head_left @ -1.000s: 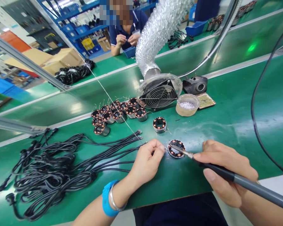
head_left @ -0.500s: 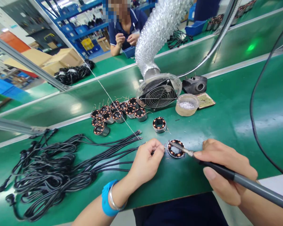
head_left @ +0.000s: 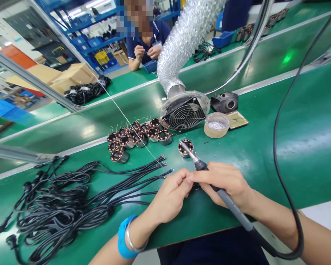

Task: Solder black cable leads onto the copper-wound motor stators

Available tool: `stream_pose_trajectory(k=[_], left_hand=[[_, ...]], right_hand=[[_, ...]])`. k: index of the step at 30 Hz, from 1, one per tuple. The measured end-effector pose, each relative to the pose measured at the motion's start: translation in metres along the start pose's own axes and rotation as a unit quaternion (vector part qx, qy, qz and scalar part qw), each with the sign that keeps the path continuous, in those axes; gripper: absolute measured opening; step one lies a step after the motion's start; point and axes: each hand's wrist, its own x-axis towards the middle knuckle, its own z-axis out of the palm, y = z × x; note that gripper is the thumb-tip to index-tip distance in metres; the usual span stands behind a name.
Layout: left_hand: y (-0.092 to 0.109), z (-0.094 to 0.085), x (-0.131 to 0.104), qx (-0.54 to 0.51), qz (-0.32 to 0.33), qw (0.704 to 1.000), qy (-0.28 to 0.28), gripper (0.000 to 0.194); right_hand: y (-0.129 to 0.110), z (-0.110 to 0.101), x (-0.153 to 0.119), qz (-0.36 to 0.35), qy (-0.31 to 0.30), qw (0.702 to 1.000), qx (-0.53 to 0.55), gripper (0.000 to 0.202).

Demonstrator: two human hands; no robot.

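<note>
Nearest to me, my left hand and right hand meet fingertip to fingertip just in from the near edge of the green bench. The left fingers are curled and pinched together on something small that the hands hide; I cannot tell what it is. The right hand is closed in a pen grip around the dark handle of a soldering iron, its metal tip angled up and away so the hot end stays off my fingers and points at a lone copper-wound stator standing just beyond it. The iron's cord loops off to the right and climbs out of view.

To my left a tangle of black cables sprawls across the bench, their stripped ends fanned toward my left hand, within easy reach. The bench to the right of my hands is bare green surface, so there is room to swing that way.

Farther back a cluster of stators sits in rows, then a fume extractor fan on a silver duct faces my hands, with a round tin beside it. Beyond another bench a second person sits working
</note>
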Motion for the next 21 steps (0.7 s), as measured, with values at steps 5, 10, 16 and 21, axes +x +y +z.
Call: stream_pose_trajectory(k=[5,10,16,21], left_hand=[[0.013,-0.002,-0.004,0.094,0.020,0.995,-0.012,0.035],[0.023,-0.002,-0.005,0.186,0.022,0.982,0.021,0.028],[0.017,-0.002,-0.004,0.156,0.018,0.987,0.020,0.027],[0.008,0.001,0.003,-0.071,-0.052,0.995,-0.049,0.038]], right_hand=[[0.000,-0.002,-0.006,0.013,0.011,1.000,0.000,0.028],[-0.001,-0.006,-0.014,0.016,-0.016,1.000,0.009,0.037],[-0.006,-0.003,-0.017,0.024,-0.037,0.999,0.012,0.038],[-0.006,0.001,-0.016,0.008,-0.007,1.000,0.003,0.038]])
